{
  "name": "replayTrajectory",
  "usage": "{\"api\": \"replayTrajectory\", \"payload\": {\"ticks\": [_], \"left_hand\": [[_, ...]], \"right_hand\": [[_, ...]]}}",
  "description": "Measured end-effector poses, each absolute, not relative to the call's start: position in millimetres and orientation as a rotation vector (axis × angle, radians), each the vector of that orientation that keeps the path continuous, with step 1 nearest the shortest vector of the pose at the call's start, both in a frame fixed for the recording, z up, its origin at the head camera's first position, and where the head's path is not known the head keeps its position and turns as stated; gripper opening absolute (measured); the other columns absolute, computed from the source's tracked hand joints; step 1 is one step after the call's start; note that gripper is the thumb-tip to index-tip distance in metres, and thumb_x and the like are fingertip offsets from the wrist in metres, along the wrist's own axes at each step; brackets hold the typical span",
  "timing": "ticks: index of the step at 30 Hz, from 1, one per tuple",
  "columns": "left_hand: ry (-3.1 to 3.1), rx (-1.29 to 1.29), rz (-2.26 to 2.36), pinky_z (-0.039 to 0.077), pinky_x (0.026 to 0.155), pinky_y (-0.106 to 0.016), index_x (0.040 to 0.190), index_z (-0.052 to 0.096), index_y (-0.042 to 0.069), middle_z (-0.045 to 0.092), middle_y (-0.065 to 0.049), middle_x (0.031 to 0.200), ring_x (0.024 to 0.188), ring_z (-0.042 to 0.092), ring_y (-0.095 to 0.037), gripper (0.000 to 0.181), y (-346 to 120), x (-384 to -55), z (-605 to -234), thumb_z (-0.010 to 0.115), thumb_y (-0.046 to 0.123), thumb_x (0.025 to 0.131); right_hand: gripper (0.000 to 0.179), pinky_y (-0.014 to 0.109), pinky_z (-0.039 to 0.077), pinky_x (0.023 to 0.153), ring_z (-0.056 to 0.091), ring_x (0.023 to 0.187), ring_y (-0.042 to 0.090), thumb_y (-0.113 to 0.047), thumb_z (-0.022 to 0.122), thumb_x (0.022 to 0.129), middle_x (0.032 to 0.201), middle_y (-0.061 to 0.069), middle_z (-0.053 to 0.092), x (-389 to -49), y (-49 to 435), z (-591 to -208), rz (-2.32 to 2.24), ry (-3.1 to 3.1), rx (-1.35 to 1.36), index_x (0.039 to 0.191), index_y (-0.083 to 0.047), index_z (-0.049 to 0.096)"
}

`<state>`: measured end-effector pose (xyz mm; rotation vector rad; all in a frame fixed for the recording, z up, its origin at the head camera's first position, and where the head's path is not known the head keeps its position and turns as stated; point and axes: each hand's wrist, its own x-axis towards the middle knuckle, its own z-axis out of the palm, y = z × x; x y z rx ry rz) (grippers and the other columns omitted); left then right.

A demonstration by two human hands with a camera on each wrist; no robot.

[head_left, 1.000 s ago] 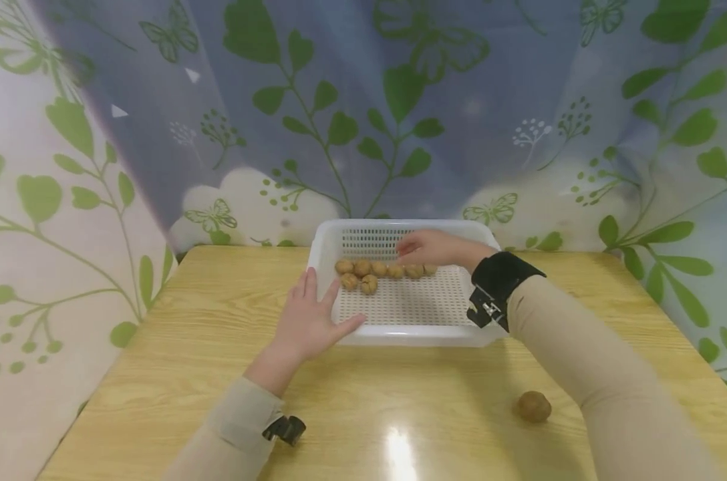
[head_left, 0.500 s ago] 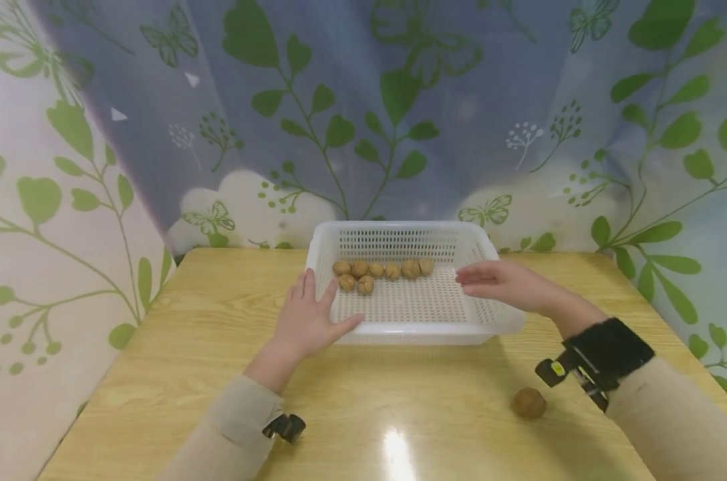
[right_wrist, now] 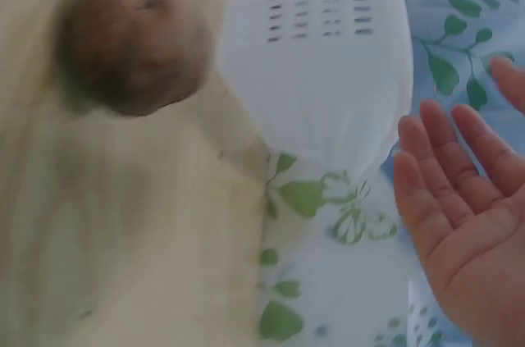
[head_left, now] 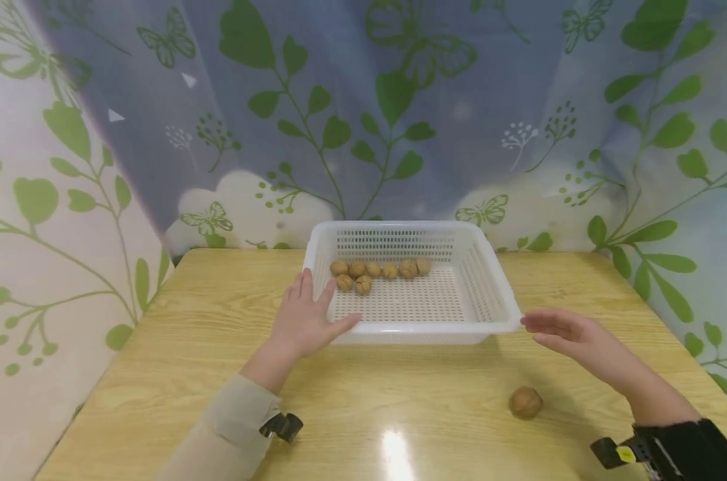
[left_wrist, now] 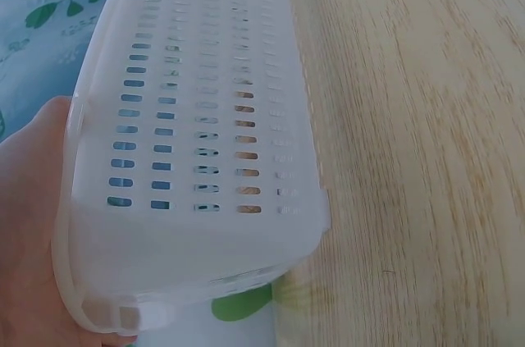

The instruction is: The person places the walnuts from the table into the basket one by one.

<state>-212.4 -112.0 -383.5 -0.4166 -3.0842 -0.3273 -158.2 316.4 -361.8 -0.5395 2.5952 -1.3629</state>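
Observation:
A white plastic basket (head_left: 423, 327) with slotted walls stands on the table, several walnuts (head_left: 407, 268) gathered in two rows toward its back left. My left hand (head_left: 303, 321) rests with spread fingers on the basket's left rim; the left wrist view shows that hand (left_wrist: 29, 224) along the rim. Just off the basket's front right corner is my right hand (head_left: 570, 337), fingers relaxed and holding nothing. One larger brown walnut (head_left: 526, 403) lies on the table in front of that hand, blurred in the right wrist view, where the palm (right_wrist: 484, 257) faces the camera.
The wooden table (head_left: 231, 294) reaches back to a curtain (head_left: 339, 120) printed with green leaves and butterflies. A light patterned cloth (head_left: 57, 234) hangs along the left side. A bright reflection shows near the table's front.
My right hand has come out of the basket, moving right and toward me past its rim, uncovering the right end of the walnut row. The left hand has stayed in place.

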Motion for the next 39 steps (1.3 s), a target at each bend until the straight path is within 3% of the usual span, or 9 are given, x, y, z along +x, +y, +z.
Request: {"api": "replayTrajectory", "payload": {"ticks": [4, 11, 17, 22, 26, 39], "left_hand": [[-3.081, -0.415, -0.326, 0.008, 0.110, -0.051, 0.148, 0.028, 0.011, 0.001, -0.032, 0.149, 0.138, 0.002, -0.042, 0.093, -111.5, -212.2, -383.3, 0.027, 0.078, 0.082], [-3.066, -0.413, -0.343, 0.008, 0.110, -0.051, 0.147, 0.029, 0.010, 0.002, -0.032, 0.149, 0.138, 0.003, -0.043, 0.092, -113.4, -211.4, -381.8, 0.030, 0.077, 0.083], [-3.068, -0.419, -0.353, 0.008, 0.110, -0.051, 0.147, 0.029, 0.010, 0.002, -0.032, 0.149, 0.138, 0.003, -0.042, 0.092, -113.4, -212.1, -379.9, 0.030, 0.077, 0.083], [-3.065, -0.425, -0.358, 0.008, 0.110, -0.051, 0.147, 0.029, 0.010, 0.003, -0.032, 0.149, 0.138, 0.003, -0.042, 0.093, -113.0, -212.7, -380.6, 0.029, 0.077, 0.082], [-3.055, -0.430, -0.351, 0.008, 0.110, -0.051, 0.147, 0.030, 0.011, 0.003, -0.032, 0.149, 0.138, 0.004, -0.042, 0.092, -112.5, -212.5, -380.3, 0.029, 0.077, 0.083], [-3.067, -0.425, -0.359, 0.009, 0.110, -0.051, 0.147, 0.030, 0.010, 0.003, -0.032, 0.149, 0.138, 0.004, -0.043, 0.090, -110.5, -209.6, -379.7, 0.033, 0.075, 0.084]], "right_hand": [[0.044, 0.021, 0.048, 0.080, 0.049, 0.106, -0.008, -0.020, 0.054, 0.095, 0.127, 0.024, 0.051, -146.4, 327.8, -374.3, -1.267, 2.602, -0.496, 0.131, 0.004, 0.046], [0.048, 0.024, 0.045, 0.083, 0.049, 0.109, -0.003, -0.016, 0.062, 0.090, 0.126, 0.026, 0.051, -140.1, 330.6, -399.6, -1.086, 2.421, -0.684, 0.129, 0.007, 0.047], [0.049, 0.026, 0.049, 0.080, 0.052, 0.101, -0.003, -0.019, 0.068, 0.086, 0.120, 0.025, 0.055, -141.1, 327.5, -414.9, -1.086, 2.347, -0.724, 0.123, 0.008, 0.051], [0.042, 0.025, 0.050, 0.077, 0.055, 0.097, -0.001, -0.025, 0.069, 0.084, 0.110, 0.014, 0.062, -141.5, 323.5, -419.9, -1.034, 2.453, -0.780, 0.115, 0.002, 0.058], [0.044, 0.025, 0.050, 0.076, 0.057, 0.094, 0.001, -0.029, 0.069, 0.084, 0.109, 0.010, 0.063, -140.2, 317.6, -410.4, -1.024, 2.534, -0.708, 0.116, 0.000, 0.059], [0.042, 0.027, 0.052, 0.074, 0.059, 0.096, 0.004, -0.016, 0.065, 0.088, 0.116, 0.020, 0.058, -148.0, 296.8, -353.9, -1.231, 2.620, -0.598, 0.122, 0.005, 0.054]]}}
